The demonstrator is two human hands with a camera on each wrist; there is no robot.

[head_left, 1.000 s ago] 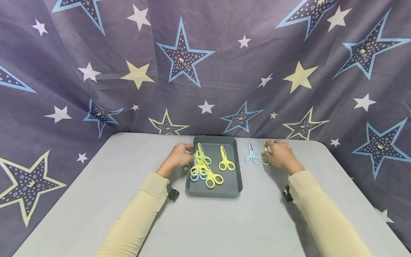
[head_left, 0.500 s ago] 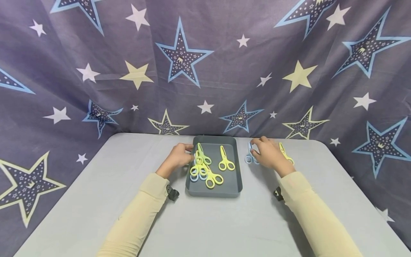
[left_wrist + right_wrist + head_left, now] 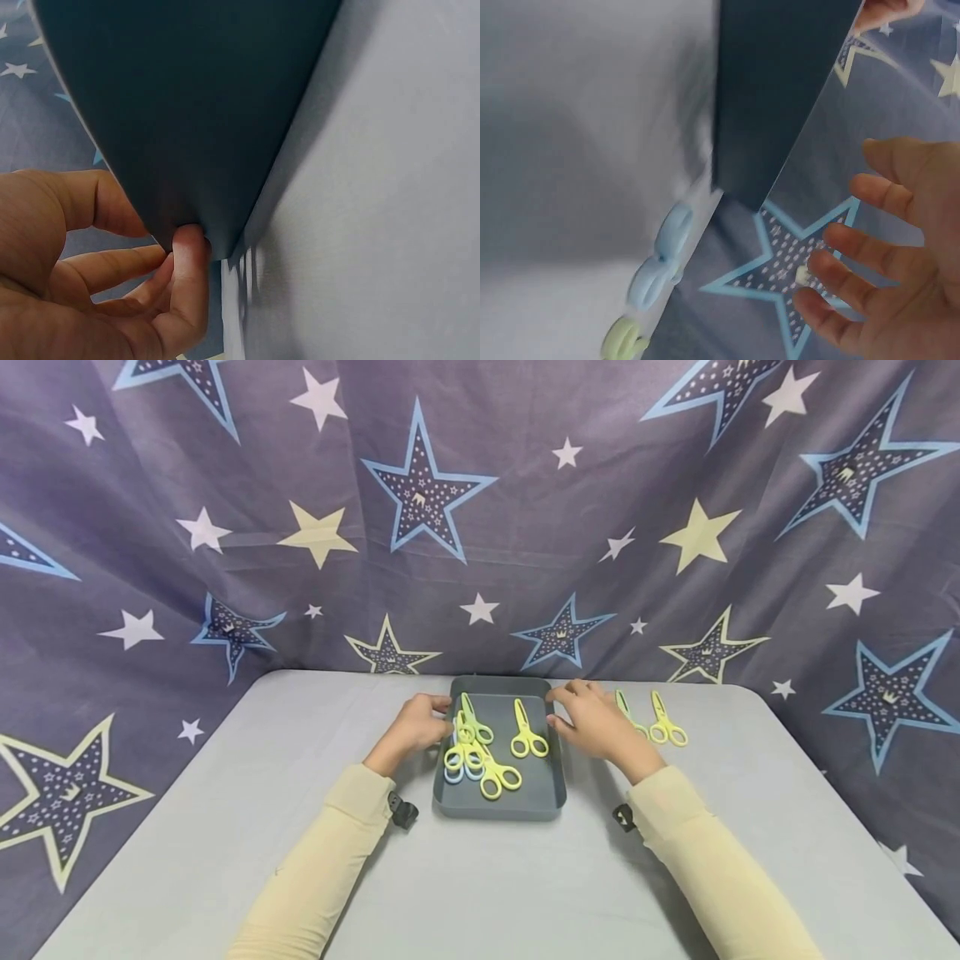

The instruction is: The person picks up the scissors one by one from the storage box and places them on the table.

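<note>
Currently I see L hand [image 3: 415,724] pinching gray tray [image 3: 536,785] corner; R hand [image 3: 592,722], fingers spread, hovers nr. blue scissors [image 3: 673,232].

Tray [image 3: 536,789] dark grey; scissors [image 3: 525,732] yellow, green, blue; sleeves [image 3: 322,856] cream; backdrop [image 3: 525,568] purple-grey, star-patterned.

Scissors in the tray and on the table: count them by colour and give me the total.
Yellow scissors: 4 (3 in the tray, 1 on the table)
Blue scissors: 2 (1 tray, 1 table, seen in the right wrist view)
Green scissors: 2 (1 tray, 1 table)
Total: 8 visible
</note>
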